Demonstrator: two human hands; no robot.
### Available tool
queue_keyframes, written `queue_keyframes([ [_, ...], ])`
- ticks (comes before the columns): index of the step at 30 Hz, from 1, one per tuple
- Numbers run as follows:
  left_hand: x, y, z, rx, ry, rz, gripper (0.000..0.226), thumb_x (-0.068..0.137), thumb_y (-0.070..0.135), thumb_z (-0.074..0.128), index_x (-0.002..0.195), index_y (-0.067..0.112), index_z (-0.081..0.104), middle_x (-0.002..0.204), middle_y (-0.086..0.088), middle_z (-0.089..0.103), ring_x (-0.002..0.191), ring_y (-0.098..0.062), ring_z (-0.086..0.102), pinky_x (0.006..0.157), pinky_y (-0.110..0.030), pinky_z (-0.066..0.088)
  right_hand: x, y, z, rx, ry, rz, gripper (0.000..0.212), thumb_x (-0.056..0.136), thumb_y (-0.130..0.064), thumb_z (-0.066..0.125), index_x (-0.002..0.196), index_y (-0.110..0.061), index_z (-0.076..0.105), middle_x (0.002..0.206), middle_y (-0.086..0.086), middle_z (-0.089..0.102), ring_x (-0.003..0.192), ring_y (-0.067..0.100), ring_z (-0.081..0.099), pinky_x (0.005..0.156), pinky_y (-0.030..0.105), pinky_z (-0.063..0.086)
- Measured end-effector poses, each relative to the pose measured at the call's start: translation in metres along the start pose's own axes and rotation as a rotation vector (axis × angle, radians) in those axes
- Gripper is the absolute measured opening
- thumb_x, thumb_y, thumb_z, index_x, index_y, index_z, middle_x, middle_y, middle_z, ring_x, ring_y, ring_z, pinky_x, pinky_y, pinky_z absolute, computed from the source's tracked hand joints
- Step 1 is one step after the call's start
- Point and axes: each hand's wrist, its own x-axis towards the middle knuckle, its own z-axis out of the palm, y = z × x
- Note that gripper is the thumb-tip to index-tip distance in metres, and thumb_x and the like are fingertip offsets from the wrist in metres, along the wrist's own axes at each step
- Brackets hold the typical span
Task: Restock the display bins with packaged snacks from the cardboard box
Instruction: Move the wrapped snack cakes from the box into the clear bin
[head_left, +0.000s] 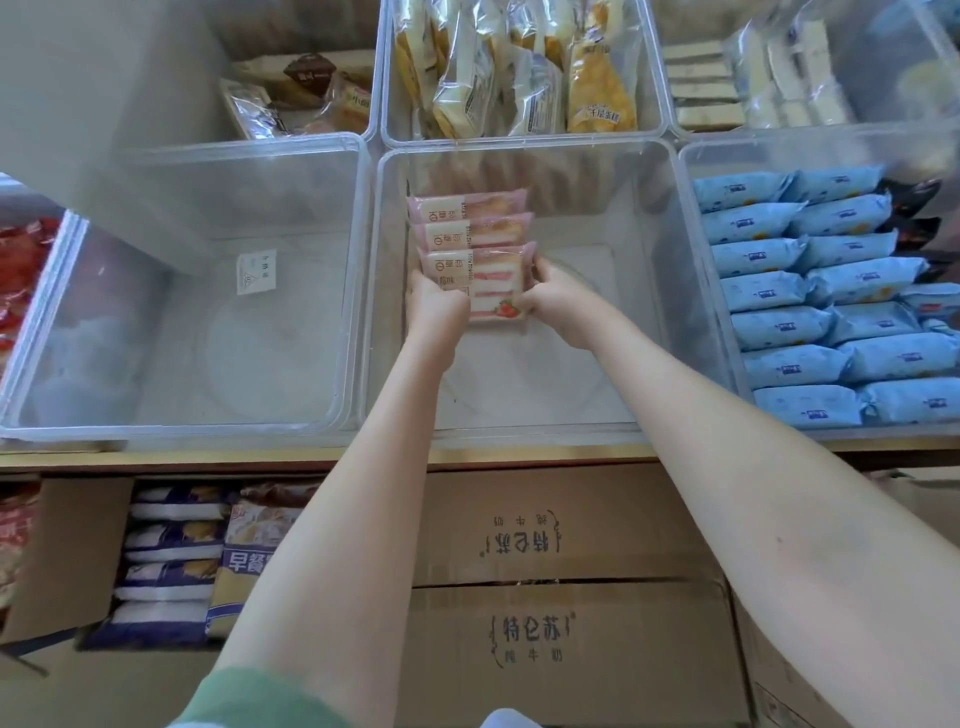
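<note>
Snack packs line the middle bin.

Red packets cut off at left edge; top-right bin contents blurred.

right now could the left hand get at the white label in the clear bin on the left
Probably yes, once freed. The left hand grips the pink snack packs with the right hand. The left bin is open-topped, nothing covers the white label; only the bin walls between need clearing.

"特仑苏" on closed cardboard box
</note>
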Motion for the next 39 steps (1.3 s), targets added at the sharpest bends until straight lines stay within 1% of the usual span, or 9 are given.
queue_keyframes([
  [4,0.001,0.006,-0.008,0.034,-0.027,0.004,0.069,0.073,-0.001,0.036,0.14,0.015,0.034,0.125,-0.004,0.055,0.11,-0.021,0.054,0.089,-0.033,0.048,-0.006,-0.003,0.004,0.007,0.034,0.004,0.069,0.088,0.011,0.046,0.148,-0.014,0.023,0.13,0.0,0.049,0.123,0.013,0.046,0.083,0.015,0.046],
  [8,-0.016,0.015,-0.005,0.155,0.015,-0.007,0.058,0.08,0.006,0.042,0.137,0.008,0.034,0.13,-0.01,0.049,0.116,-0.027,0.051,0.088,-0.033,0.046,-0.022,-0.012,-0.007,-0.304,0.203,0.025,0.077,0.089,-0.004,0.051,0.152,-0.013,0.007,0.153,0.01,0.026,0.137,0.024,0.032,0.104,0.027,0.032],
  [12,-0.049,0.037,0.013,0.38,-0.04,0.137,0.048,0.089,0.016,0.046,0.134,0.003,0.038,0.13,-0.016,0.048,0.119,-0.031,0.049,0.097,-0.037,0.045,-0.044,-0.033,-0.025,-0.526,0.295,-0.061,0.062,0.085,-0.004,0.053,0.144,-0.009,0.033,0.143,0.015,0.041,0.128,0.028,0.044,0.101,0.03,0.038],
  [17,-0.118,0.083,0.039,0.514,-0.094,0.317,0.045,0.093,0.017,0.043,0.136,0.003,0.037,0.132,-0.017,0.049,0.12,-0.032,0.048,0.085,-0.029,0.038,-0.103,-0.075,-0.052,-0.56,0.322,-0.231,0.04,0.086,-0.004,0.053,0.125,-0.01,0.054,0.127,0.009,0.056,0.115,0.023,0.052,0.093,0.03,0.042],
  [24,-0.257,0.116,0.08,0.566,0.026,0.477,0.036,0.091,0.021,0.045,0.12,0.001,0.05,0.124,-0.02,0.057,0.116,-0.033,0.052,0.087,-0.033,0.041,-0.249,-0.092,-0.115,-0.573,0.322,-0.398,0.016,0.085,-0.001,0.053,0.094,-0.01,0.063,0.086,0.013,0.062,0.071,0.021,0.058,0.06,0.029,0.049],
  [27,-0.327,0.111,0.113,0.562,0.037,0.549,0.034,0.09,0.023,0.046,0.113,0.001,0.058,0.116,-0.019,0.061,0.11,-0.033,0.055,0.077,-0.03,0.039,-0.326,-0.073,-0.15,-0.616,0.331,-0.449,0.011,0.086,-0.006,0.054,0.09,-0.013,0.062,0.087,0.015,0.067,0.076,0.022,0.064,0.068,0.035,0.054],
  [31,-0.413,0.093,0.176,0.614,-0.021,0.641,0.031,0.087,0.024,0.05,0.102,0.002,0.064,0.108,-0.018,0.065,0.106,-0.032,0.057,0.071,-0.027,0.034,-0.423,-0.027,-0.198,-0.635,0.303,-0.417,0.01,0.087,-0.006,0.052,0.092,-0.01,0.06,0.081,0.011,0.062,0.065,0.014,0.056,0.06,0.023,0.046],
  [36,-0.476,0.061,0.247,0.785,-0.236,0.647,0.025,0.081,0.019,0.057,0.098,0.002,0.065,0.085,-0.014,0.063,0.091,-0.029,0.063,0.065,-0.028,0.041,-0.494,0.048,-0.266,-0.602,0.298,-0.286,0.014,0.086,-0.002,0.049,0.09,-0.007,0.061,0.071,0.007,0.062,0.059,0.012,0.058,0.058,0.024,0.05],
  [39,-0.478,0.032,0.287,0.904,-0.369,0.557,0.03,0.085,0.015,0.05,0.107,0.0,0.063,0.104,-0.018,0.066,0.097,-0.032,0.064,0.077,-0.031,0.051,-0.5,0.095,-0.302,-0.644,0.202,-0.12,0.015,0.088,-0.002,0.049,0.094,-0.006,0.062,0.081,0.013,0.063,0.067,0.017,0.06,0.058,0.023,0.05],
])
